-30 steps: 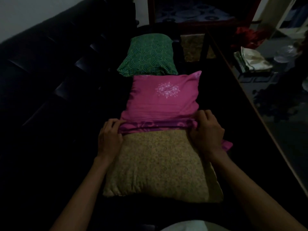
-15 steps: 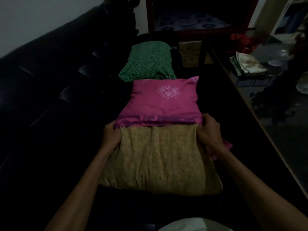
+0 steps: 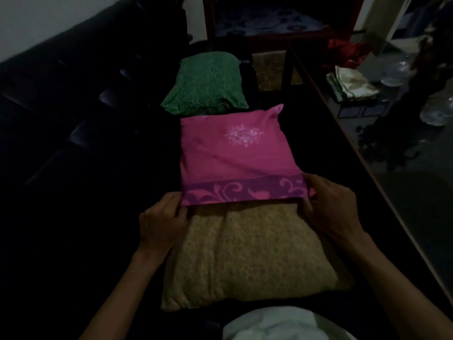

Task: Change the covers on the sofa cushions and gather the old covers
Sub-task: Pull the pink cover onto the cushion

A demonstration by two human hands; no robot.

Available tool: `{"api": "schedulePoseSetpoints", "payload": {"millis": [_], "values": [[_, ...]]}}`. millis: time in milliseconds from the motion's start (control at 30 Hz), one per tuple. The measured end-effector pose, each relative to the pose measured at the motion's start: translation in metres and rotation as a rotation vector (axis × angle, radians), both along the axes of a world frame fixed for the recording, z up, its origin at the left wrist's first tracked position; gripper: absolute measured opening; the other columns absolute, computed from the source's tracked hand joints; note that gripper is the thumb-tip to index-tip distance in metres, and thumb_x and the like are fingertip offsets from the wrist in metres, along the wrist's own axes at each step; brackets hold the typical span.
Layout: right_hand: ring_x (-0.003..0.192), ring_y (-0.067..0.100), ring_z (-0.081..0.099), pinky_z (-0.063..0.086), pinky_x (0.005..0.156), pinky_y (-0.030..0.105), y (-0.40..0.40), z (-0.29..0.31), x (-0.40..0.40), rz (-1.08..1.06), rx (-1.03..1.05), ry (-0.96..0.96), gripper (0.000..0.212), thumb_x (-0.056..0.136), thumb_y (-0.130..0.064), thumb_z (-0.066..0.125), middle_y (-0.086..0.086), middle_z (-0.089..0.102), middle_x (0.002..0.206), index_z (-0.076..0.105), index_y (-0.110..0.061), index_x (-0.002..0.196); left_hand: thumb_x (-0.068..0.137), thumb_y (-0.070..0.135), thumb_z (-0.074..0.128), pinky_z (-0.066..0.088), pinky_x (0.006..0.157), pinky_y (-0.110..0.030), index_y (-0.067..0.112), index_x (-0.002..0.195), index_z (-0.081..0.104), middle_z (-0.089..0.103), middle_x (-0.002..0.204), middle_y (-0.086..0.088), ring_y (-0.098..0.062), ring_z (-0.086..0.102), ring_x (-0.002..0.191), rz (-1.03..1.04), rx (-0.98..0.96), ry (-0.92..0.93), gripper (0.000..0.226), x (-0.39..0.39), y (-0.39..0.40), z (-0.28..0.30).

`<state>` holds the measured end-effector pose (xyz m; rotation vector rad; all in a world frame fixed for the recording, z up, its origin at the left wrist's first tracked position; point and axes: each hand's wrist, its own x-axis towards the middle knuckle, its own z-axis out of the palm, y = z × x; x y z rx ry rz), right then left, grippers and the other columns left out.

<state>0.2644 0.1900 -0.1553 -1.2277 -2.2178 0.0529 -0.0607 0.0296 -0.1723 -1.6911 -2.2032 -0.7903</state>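
Left hand curled at the left end of the pink cover's open edge, fingertips pinching the patterned hem against the cushion's side; right hand curled likewise at the right end, thumb and fingers gripping the same hem; both clenched on cloth, neither released; pink cover drawn over the far part of the tan cushion, hem stretched straight between the two hands, near part of the cushion bare and lying on the dark sofa seat, just in front of the body; counted: two hands, one pink cover, one tan cushion under it, one green cushion lying on the seat just beyond the pink one and already dressed in a scalloped print; one white flower-like print on the pink cloth; to the right, one glass-topped table beside the sofa, with one pile of folded pale cloth on its far end; too dim to tell how many pieces in that pile
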Motion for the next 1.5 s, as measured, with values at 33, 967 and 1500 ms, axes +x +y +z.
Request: {"api": "schedulePoseSetpoints", "payload": {"millis": [33,967,1500], "values": [[0.069,0.032,0.073,0.058,0.057,0.043,-0.006,-0.010,0.009,0.014,0.021,0.001,0.048,0.081,-0.046,0.055,0.009,0.076,0.097,0.073,-0.018,0.116,0.087,0.027,0.052,0.055,0.060,-0.034,0.010,0.103,0.074,0.074,0.103,-0.006,-0.029,0.073,0.080,-0.018,0.018,0.032,0.033,-0.006,-0.011,-0.009],[0.086,0.018,0.071,0.059,0.080,0.046,-0.037,-0.033,0.038,0.047,-0.372,0.305,0.023,0.082,-0.022,0.068,-0.004,0.072,0.107,0.069,-0.025,0.105,0.088,0.008,0.064,0.046,0.065,-0.020,0.009,0.096,0.076,0.075,0.081,-0.006,-0.021,0.071,0.069,0.132,0.048,-0.310,0.015,0.011,-0.078,-0.058],[0.083,0.021,0.070,0.053,0.074,0.035,0.022,-0.015,-0.031,-0.264,-0.444,0.410,0.016,0.083,-0.040,0.068,-0.007,0.069,0.080,0.063,-0.025,0.087,0.097,0.001,0.055,0.042,0.081,-0.027,-0.003,0.113,0.063,0.066,0.107,-0.016,-0.025,0.061,0.101,0.364,0.286,-0.842,0.019,-0.026,0.037,-0.013]]}}
